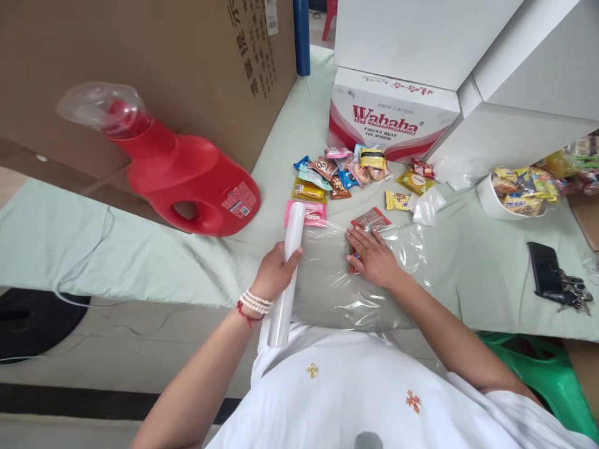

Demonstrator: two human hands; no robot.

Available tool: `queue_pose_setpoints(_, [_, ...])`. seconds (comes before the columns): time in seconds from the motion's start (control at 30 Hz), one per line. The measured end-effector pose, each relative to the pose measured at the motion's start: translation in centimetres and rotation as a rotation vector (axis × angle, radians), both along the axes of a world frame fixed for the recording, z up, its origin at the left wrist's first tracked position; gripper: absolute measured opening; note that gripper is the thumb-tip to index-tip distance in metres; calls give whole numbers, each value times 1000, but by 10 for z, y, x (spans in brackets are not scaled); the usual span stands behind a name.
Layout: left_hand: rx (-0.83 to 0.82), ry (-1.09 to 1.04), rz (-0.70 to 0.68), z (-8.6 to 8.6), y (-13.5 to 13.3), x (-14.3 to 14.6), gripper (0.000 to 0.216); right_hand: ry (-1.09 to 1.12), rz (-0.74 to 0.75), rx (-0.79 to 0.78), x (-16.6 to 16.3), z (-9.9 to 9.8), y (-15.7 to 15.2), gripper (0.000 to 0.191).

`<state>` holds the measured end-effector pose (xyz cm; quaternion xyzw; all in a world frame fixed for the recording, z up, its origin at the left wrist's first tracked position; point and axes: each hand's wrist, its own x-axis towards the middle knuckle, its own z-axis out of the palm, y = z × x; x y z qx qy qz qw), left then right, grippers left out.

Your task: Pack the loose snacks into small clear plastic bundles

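Observation:
My left hand (276, 273) is wrapped round a roll of clear plastic film (286, 293), held upright near the table's front edge. From the roll, a sheet of film (322, 287) stretches to the right across the cloth. My right hand (374, 257) lies flat on the film with its fingers extended. Beneath that hand is a small snack packet, mostly covered, with a brown snack packet (371, 219) just beyond the fingertips. A pink wafer packet (312, 214) lies just behind the roll's upper end.
A pile of wrapped snacks (334, 173) lies before a Wahaba-style water carton (393, 112). A big red detergent bottle (201, 181) stands left, beside a brown carton (140, 56). To the right are a white bowl of snacks (496, 202), a phone (545, 271) and keys (576, 292).

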<state>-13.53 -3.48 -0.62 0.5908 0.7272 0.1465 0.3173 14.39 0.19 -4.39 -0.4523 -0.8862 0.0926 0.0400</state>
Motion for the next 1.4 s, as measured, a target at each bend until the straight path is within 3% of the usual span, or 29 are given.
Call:
queue_pose_setpoints(0.23, [17, 197, 36, 7, -27, 13, 44, -32, -21, 32, -1, 2, -3, 60])
queue_pose_setpoints(0.67, [104, 13, 177, -4, -41, 13, 40, -6, -41, 4, -4, 3, -4, 56])
queue_pose_setpoints(0.83, [256, 280, 512, 13, -42, -16, 50, 5, -46, -8, -3, 2, -4, 55])
queue_pose_setpoints(0.9, [262, 361, 385, 22, -44, -22, 54, 8, -39, -4, -2, 2, -4, 56])
queue_pose_setpoints(1.0, [117, 390, 109, 25, -42, -13, 51, 17, -33, 12, -1, 1, -5, 58])
queue_pose_setpoints(1.17, [18, 573, 110, 10, -24, 3, 60, 36, -35, 13, -2, 4, -5, 63])
queue_pose_setpoints(1.3, [291, 628, 76, -2, -17, -2, 70, 105, -28, -60, 10, 21, -6, 68])
queue_pose_setpoints(1.33, [380, 605, 29, -4, -16, -3, 64, 150, -24, -70, 16, 27, -8, 67])
queue_pose_setpoints(1.4, [494, 477, -198, -9, -16, 1, 47, 267, -53, -55, 32, 39, -16, 63])
